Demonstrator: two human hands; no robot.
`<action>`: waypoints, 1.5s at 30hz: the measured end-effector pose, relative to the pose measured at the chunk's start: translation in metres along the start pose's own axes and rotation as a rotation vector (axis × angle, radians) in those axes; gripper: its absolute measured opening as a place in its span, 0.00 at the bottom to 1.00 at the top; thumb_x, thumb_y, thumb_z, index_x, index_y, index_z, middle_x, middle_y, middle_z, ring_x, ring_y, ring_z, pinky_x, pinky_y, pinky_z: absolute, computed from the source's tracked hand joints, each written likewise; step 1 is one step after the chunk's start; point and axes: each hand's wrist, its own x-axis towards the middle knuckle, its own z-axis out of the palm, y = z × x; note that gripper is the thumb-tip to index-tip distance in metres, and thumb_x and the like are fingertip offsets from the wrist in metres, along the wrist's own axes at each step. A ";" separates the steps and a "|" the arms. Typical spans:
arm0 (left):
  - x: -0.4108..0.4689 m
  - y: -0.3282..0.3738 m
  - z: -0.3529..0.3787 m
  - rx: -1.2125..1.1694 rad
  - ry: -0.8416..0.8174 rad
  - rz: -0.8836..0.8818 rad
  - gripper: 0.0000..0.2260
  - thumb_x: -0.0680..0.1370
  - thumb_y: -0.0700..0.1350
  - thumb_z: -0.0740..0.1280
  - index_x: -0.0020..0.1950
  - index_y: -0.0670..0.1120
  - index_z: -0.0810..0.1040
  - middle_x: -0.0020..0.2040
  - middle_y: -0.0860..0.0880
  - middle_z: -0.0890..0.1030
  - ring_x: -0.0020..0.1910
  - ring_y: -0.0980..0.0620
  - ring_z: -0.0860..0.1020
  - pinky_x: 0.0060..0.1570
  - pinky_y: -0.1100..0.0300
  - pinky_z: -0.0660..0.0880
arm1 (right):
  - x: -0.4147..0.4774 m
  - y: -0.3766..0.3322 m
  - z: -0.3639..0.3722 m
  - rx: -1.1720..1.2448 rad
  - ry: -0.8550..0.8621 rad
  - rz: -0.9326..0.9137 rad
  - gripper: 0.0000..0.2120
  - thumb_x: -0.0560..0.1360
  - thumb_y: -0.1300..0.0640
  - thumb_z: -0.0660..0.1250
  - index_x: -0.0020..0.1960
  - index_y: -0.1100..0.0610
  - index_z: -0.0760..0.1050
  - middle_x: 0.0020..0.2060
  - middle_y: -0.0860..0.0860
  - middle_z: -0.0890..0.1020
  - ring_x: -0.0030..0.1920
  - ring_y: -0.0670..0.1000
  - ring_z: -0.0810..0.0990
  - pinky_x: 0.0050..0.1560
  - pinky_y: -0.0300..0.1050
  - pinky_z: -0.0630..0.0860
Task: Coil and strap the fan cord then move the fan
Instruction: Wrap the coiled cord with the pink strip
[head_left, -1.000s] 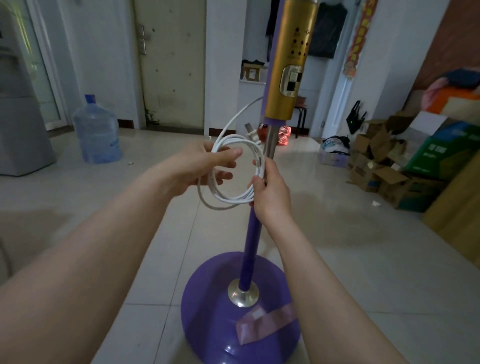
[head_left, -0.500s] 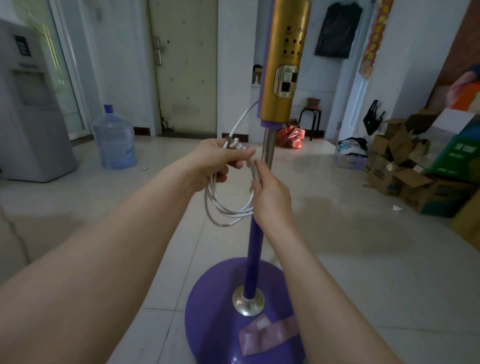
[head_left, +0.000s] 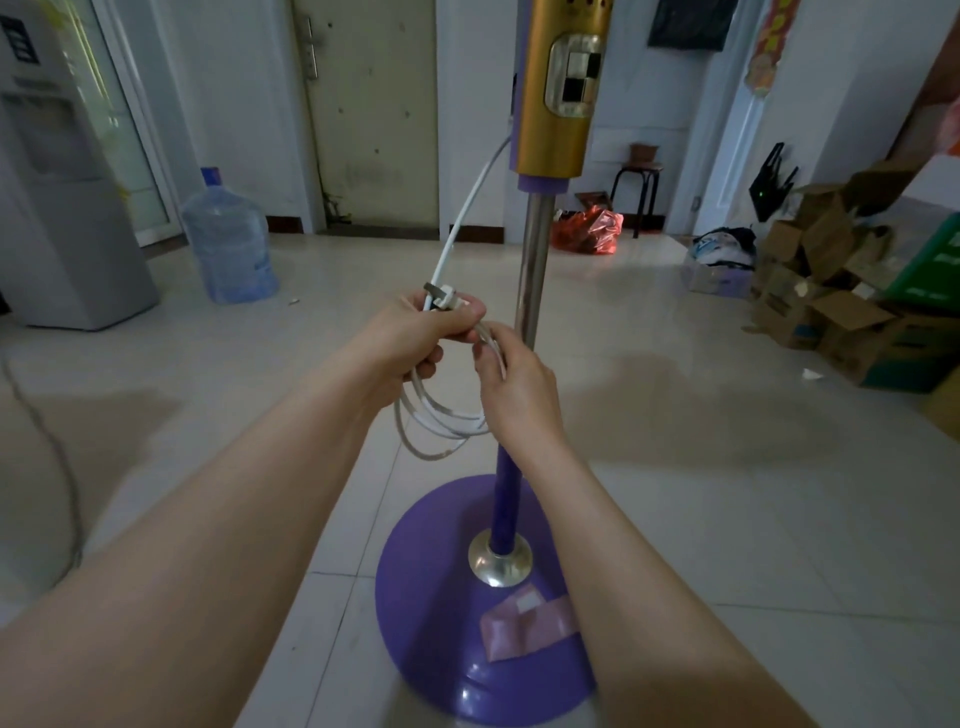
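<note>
Here the coiled white cord (head_left: 441, 410) is gripped at its top by the left hand (head_left: 415, 338), fingers closed around the loops and the plug (head_left: 444, 301). The strands are pinched beside it by the right hand (head_left: 517, 379). The coil hangs just left of the fan pole (head_left: 530, 270), above the purple base (head_left: 441, 597).

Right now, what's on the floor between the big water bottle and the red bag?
In the head view, mostly bare tile. The white fan cord and the fan's metal pole cross in front of that stretch between the water bottle and the red bag.

White cord (head_left: 441, 415), purple base (head_left: 431, 623), gold housing (head_left: 553, 130).
</note>
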 end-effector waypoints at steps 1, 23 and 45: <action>-0.001 -0.006 0.002 -0.003 0.006 0.004 0.04 0.74 0.51 0.72 0.46 0.52 0.81 0.31 0.54 0.82 0.21 0.61 0.70 0.22 0.68 0.67 | -0.002 0.004 0.002 0.012 -0.016 0.013 0.13 0.82 0.49 0.56 0.63 0.44 0.74 0.38 0.35 0.74 0.42 0.35 0.75 0.42 0.34 0.70; -0.008 -0.073 0.038 0.199 -0.061 -0.139 0.05 0.74 0.46 0.73 0.47 0.47 0.82 0.34 0.49 0.84 0.25 0.58 0.79 0.27 0.67 0.75 | -0.041 0.096 0.043 0.102 -0.108 0.782 0.25 0.81 0.48 0.50 0.59 0.65 0.78 0.56 0.64 0.82 0.58 0.65 0.79 0.60 0.61 0.76; 0.002 -0.075 0.033 0.207 -0.193 -0.204 0.04 0.73 0.45 0.73 0.46 0.48 0.82 0.32 0.49 0.85 0.23 0.58 0.77 0.24 0.69 0.73 | -0.073 0.185 0.073 -0.394 -0.657 0.735 0.20 0.79 0.62 0.58 0.70 0.61 0.71 0.70 0.60 0.71 0.69 0.58 0.71 0.68 0.50 0.70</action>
